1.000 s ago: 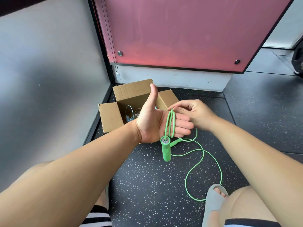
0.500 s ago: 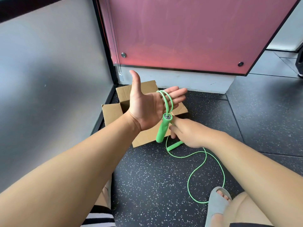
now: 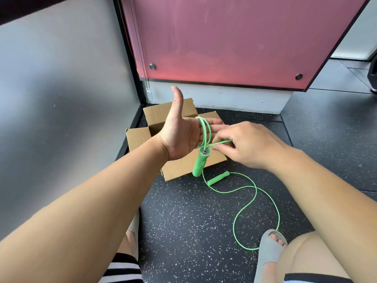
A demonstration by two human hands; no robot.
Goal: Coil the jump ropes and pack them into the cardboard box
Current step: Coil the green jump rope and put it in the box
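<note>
Down at the bottom edge: a grey sandal (image 3: 267,254) on a foot, heel cut off, and a striped hem (image 3: 122,268) only partly in view. Across the speckled floor (image 3: 183,231) the loose run of the green jump rope (image 3: 204,131) snakes in an S, one bend slipping out of sight behind the sandal's toe.

Further on, its second handle (image 3: 218,178) lies flat on the floor, just off the front corner of the cardboard box (image 3: 183,168). Above that, the first handle (image 3: 200,163) hangs from the left hand (image 3: 181,137), held flat, thumb up, fingers straight, with loops of cord wound round them (two or three, hard to count). The right hand (image 3: 244,146) pinches the cord just beside those loops and covers the left fingertips.

Both hands are close together over the box. It stands open in the floor's corner by the grey wall (image 3: 61,99), its inside hidden behind the left hand. Beyond rises a pink panel (image 3: 224,37).
</note>
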